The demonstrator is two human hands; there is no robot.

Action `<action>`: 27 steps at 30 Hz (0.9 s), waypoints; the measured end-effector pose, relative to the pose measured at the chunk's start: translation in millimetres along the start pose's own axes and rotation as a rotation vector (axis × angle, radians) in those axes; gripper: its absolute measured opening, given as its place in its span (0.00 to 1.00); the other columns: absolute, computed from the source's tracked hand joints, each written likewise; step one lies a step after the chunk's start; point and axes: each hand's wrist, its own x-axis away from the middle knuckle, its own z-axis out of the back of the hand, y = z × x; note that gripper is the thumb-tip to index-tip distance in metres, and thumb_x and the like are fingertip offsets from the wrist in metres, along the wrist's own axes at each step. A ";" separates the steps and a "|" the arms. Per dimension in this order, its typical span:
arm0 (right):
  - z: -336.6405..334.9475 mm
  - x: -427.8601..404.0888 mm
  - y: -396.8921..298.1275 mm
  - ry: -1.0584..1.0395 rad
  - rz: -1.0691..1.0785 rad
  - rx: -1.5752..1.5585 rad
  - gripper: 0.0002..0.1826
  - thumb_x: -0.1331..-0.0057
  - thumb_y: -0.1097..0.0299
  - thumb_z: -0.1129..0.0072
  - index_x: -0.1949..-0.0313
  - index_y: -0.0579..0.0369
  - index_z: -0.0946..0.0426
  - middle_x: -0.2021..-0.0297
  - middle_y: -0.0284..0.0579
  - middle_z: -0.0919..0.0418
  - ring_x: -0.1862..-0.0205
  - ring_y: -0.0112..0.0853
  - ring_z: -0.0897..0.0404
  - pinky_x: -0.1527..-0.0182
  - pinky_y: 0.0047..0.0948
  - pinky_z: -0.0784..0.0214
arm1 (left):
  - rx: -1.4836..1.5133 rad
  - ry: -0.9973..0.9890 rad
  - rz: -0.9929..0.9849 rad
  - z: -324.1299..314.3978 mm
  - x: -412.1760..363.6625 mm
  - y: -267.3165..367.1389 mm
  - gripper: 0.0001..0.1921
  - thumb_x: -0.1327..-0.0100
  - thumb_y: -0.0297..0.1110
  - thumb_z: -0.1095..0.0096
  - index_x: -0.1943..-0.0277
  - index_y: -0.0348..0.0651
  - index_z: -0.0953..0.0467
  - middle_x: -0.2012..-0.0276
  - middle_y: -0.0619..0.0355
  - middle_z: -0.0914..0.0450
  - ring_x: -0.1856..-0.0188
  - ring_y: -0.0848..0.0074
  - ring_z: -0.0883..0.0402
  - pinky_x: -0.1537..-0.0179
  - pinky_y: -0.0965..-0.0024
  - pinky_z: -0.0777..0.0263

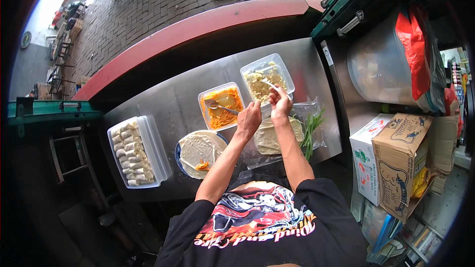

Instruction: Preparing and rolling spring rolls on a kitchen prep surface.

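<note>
My right hand (280, 102) grips a spoon (271, 83) whose bowl is in a clear plastic container (293, 81) of pale yellowish shredded filling. My left hand (249, 118), fingers curled, is beside that container's near left corner; whether it holds anything is unclear. A metal spoon (222, 107) lies in a container of orange shredded filling (219, 120), its handle reaching my left hand. Nearer me, thin round wrappers (200, 150) lie on a blue-rimmed plate (178, 155), some orange shreds on top. More wrappers (271, 137) lie on clear plastic under my right forearm.
A plastic box of rolled wrappers (130, 155) stands on the left of the steel table (167, 107). Green stalks (311, 133) lie on the right. Beyond are a large lidded tub (378, 63) and cardboard boxes (400, 148). A red ledge (207, 18) runs along the far side.
</note>
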 end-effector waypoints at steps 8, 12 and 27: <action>18.4 43.0 -34.9 -0.072 0.083 0.070 0.13 0.28 0.67 0.49 0.49 0.59 0.22 0.65 0.43 0.15 0.73 0.20 0.21 0.71 0.19 0.27 | 0.075 0.033 0.040 29.5 35.7 7.5 0.18 0.36 0.34 0.41 0.44 0.41 0.28 0.64 0.48 0.16 0.65 0.54 0.15 0.66 0.56 0.22; 26.5 80.0 -43.2 -0.117 0.038 0.098 0.13 0.28 0.67 0.48 0.49 0.59 0.22 0.65 0.42 0.15 0.72 0.20 0.21 0.71 0.18 0.27 | 0.217 0.219 0.002 44.4 101.5 -5.9 0.13 0.35 0.34 0.41 0.49 0.44 0.24 0.61 0.50 0.16 0.65 0.56 0.16 0.65 0.57 0.22; 88.4 189.7 82.1 -0.450 -0.517 0.407 0.16 0.26 0.62 0.49 0.44 0.54 0.25 0.62 0.38 0.15 0.67 0.21 0.19 0.63 0.22 0.25 | 0.234 0.272 0.696 39.9 364.3 -96.4 0.07 0.37 0.33 0.37 0.60 0.41 0.19 0.66 0.53 0.15 0.63 0.58 0.15 0.61 0.59 0.23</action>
